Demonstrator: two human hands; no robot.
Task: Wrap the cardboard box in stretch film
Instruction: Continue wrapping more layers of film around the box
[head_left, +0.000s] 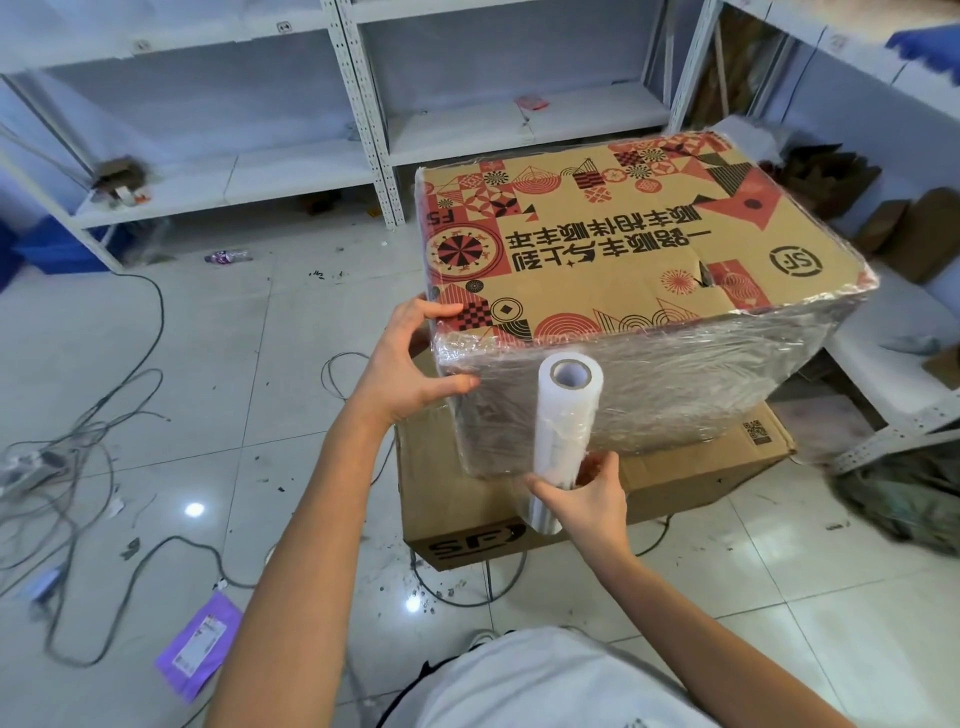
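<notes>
A large cardboard box (613, 244) with red and black patterns and printed characters on top sits in the middle of the view. Clear stretch film (675, 384) covers its near side and wraps around its edges. My left hand (415, 364) presses on the box's near left corner, fingers over the top edge and thumb on the filmed side. My right hand (582, 499) grips the lower part of an upright roll of stretch film (566, 415), held against the box's near side.
The patterned box rests on a flatter brown carton (675, 483) on the tiled floor. Loose cables (104, 415) trail at the left, and a purple mailer (200, 649) lies near my feet. White shelving (363, 104) stands behind and to the right.
</notes>
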